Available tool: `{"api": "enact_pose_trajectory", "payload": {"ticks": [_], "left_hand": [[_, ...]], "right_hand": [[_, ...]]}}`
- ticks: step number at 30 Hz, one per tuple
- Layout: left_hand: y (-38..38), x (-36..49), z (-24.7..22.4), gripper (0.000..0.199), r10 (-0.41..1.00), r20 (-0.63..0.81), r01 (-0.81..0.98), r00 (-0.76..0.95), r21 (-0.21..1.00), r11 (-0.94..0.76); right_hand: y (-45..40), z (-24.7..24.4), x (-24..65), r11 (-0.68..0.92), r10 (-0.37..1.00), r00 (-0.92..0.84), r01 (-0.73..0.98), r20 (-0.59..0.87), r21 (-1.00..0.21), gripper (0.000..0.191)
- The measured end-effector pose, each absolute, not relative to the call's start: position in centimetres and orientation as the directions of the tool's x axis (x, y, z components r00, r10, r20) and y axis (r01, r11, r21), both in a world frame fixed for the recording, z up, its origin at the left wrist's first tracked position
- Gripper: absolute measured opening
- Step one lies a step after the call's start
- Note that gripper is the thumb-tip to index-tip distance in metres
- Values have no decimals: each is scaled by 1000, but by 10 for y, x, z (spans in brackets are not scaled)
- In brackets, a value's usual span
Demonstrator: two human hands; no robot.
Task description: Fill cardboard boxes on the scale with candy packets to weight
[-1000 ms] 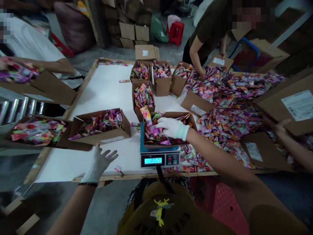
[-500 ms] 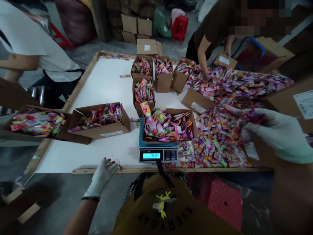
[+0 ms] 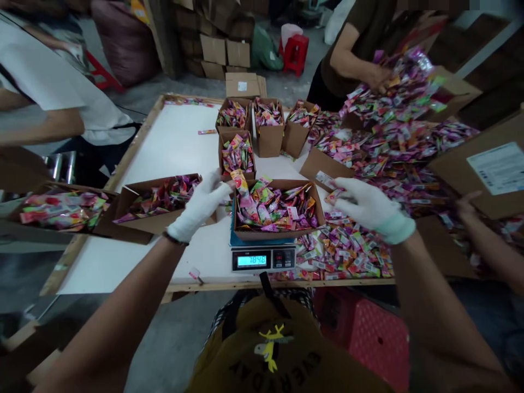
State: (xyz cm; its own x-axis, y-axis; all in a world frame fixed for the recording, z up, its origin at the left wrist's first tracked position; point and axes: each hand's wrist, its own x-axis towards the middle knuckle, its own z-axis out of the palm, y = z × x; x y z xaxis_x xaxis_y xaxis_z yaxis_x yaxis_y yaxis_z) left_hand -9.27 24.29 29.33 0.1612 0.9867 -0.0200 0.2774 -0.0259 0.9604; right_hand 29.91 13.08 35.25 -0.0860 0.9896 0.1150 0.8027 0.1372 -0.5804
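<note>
A cardboard box (image 3: pixel 273 236) full of small, shiny, colourful packets (image 3: pixel 268 214) stands on a digital scale (image 3: pixel 262 258) with a lit blue display. My left hand (image 3: pixel 204 203), in a white glove, is at the box's left side with its fingers stretched out and apart; nothing shows in it. Just beyond the box's right edge is my right hand (image 3: pixel 364 208), also gloved, with a small pink packet (image 3: pixel 334 195) at its fingertips. Under and around that hand lies a loose heap of the same packets (image 3: pixel 347 248).
Filled boxes (image 3: pixel 269 141) stand behind the scale, and two more (image 3: pixel 164 218) to the left. A co-worker (image 3: pixel 347 54) at the back right handles a mass of packets; another person's hand (image 3: pixel 469 210) touches a carton (image 3: pixel 483 169). A white-shirted person (image 3: pixel 53 82) is at left.
My left hand has risen from the table's front edge to the box. My right hand has moved left from the heap toward it. The co-worker has lifted packets; the display reading has changed.
</note>
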Motion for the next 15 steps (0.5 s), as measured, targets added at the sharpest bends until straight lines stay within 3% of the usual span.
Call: {"api": "enact_pose_trajectory", "payload": {"ticks": [4, 7, 11, 15], "left_hand": [[267, -63, 307, 15, 913, 89, 630, 398, 697, -342], [267, -62, 304, 18, 887, 179, 714, 426, 534, -452], [257, -64, 300, 24, 877, 231, 730, 421, 487, -479], [251, -55, 304, 27, 863, 249, 706, 439, 498, -503]], "right_hand": [[158, 344, 237, 235, 971, -221, 791, 94, -565, 53], [178, 339, 191, 214, 972, -232, 818, 35, -534, 52], [208, 332, 150, 160, 986, -161, 836, 44, -525, 40], [224, 328, 141, 190, 982, -162, 779, 101, -597, 21]]}}
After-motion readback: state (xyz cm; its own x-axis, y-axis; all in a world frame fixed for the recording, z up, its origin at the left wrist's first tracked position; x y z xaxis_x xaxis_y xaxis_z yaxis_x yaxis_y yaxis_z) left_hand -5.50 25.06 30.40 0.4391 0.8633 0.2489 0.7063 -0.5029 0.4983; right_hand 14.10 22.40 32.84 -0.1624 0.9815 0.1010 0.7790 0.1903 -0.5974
